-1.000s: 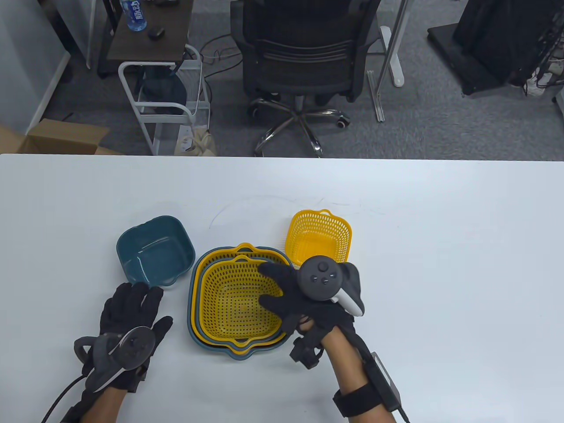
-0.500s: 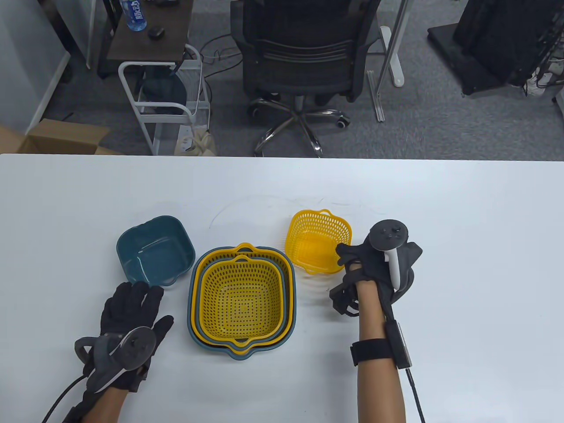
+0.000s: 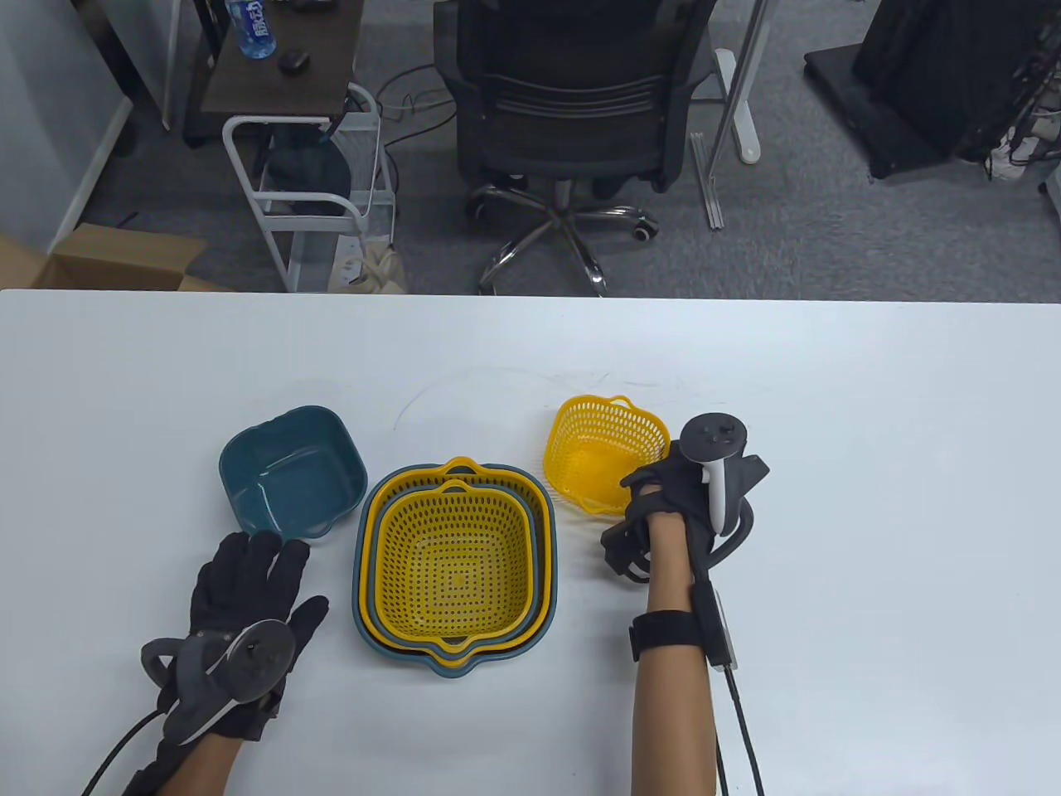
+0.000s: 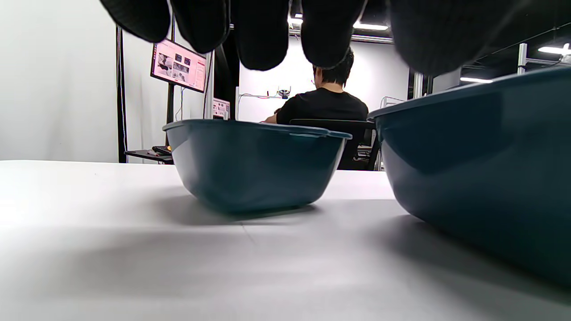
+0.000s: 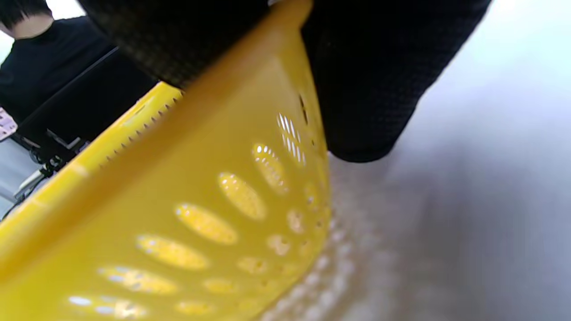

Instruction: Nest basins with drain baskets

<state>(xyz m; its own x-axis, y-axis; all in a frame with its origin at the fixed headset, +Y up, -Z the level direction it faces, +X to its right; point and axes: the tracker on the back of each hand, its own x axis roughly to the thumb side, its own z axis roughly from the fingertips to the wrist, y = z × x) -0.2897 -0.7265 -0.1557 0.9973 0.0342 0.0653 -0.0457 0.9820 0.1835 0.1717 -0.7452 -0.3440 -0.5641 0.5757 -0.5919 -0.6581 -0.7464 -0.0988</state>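
Observation:
A small yellow drain basket (image 3: 601, 452) is in the table view right of centre, tilted, its near right rim gripped by my right hand (image 3: 655, 489). In the right wrist view my gloved fingers (image 5: 366, 89) pinch the basket's rim (image 5: 178, 178). A stack of blue basins and yellow baskets (image 3: 456, 564) sits nested at the middle. A small empty blue basin (image 3: 290, 473) stands to its left, also in the left wrist view (image 4: 254, 165). My left hand (image 3: 249, 597) rests flat on the table, fingers spread, just below that basin and holds nothing.
The white table (image 3: 870, 497) stretches wide to the right and far side. Beyond its far edge stand an office chair (image 3: 572, 108) and a white wire cart (image 3: 307, 182). The large basin's wall (image 4: 482, 178) fills the right of the left wrist view.
My right hand left the nested stack, moved right and took hold of the small yellow basket's rim. The basket has tilted and shifted slightly right. My left hand has not moved.

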